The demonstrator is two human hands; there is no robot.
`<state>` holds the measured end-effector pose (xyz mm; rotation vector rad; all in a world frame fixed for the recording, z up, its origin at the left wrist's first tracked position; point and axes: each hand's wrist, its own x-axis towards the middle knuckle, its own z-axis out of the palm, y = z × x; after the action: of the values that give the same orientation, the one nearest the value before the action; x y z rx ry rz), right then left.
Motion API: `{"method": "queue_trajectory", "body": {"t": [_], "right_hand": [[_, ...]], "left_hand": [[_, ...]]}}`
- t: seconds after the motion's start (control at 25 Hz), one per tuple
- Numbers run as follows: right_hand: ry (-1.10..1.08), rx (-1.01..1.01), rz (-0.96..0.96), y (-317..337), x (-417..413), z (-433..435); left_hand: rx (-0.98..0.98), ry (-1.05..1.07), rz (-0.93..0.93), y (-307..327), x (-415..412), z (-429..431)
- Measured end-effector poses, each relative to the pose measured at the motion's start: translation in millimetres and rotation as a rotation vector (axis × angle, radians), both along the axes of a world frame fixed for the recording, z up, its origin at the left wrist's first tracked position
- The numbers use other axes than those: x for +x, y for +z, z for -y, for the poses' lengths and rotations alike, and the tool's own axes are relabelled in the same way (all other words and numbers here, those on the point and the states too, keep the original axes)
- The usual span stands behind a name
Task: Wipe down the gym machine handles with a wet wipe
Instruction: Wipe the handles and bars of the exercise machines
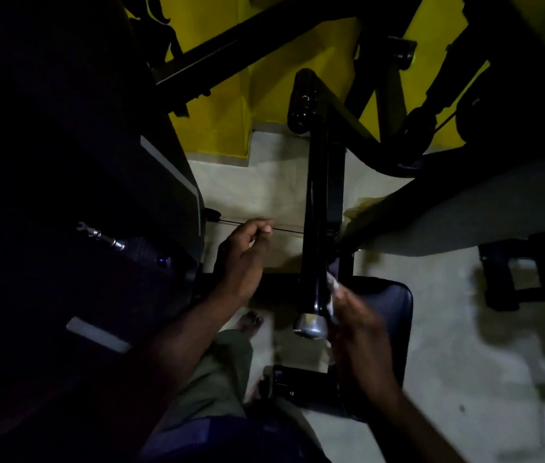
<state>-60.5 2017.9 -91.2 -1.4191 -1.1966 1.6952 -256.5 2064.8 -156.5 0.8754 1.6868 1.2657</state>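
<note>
A black machine handle (318, 228) runs down the middle of the view and ends in a silver cap (310, 325). My right hand (354, 315) is blurred and holds a pale wet wipe (333, 289) against the right side of the handle, just above the cap. My left hand (244, 259) hovers to the left of the handle with loosely curled fingers, holding nothing, close to a thin cable (284, 230).
A dark padded seat (394, 315) lies under my right hand. A large dark machine body (97, 228) fills the left side. Black frame bars (364, 135) cross in front of a yellow wall (217, 121). My bare foot (249, 324) stands on the pale floor (464, 362).
</note>
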Motion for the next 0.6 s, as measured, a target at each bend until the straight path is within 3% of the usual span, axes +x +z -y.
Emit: {"method": "queue_trajectory", "body": {"t": [0.08,0.24,0.32,0.4,0.52,0.6], "right_hand": [[0.103,0.338,0.131,-5.8,4.9,19.7],[0.847,1.064,0.489,-14.5,19.6,-39.2],[1.054,1.219,0.612,-11.9,21.0,-108.7],[1.067,1.274,0.72,-7.2,11.2,-156.9],[1.2,1.333,0.67,-8.9,-1.4,-142.9],[1.497,1.399,0.661,2.1,-2.4,-138.5]], "left_hand": [[-0.034,0.015,0.016,4.6,1.3,3.3],[-0.057,0.039,0.041,13.5,4.2,11.4],[-0.061,0.046,0.038,13.6,7.2,11.9],[-0.067,0.044,0.036,10.7,9.9,12.0],[-0.051,0.052,0.036,11.5,10.3,8.6],[-0.045,0.067,0.044,11.8,9.4,1.5]]}}
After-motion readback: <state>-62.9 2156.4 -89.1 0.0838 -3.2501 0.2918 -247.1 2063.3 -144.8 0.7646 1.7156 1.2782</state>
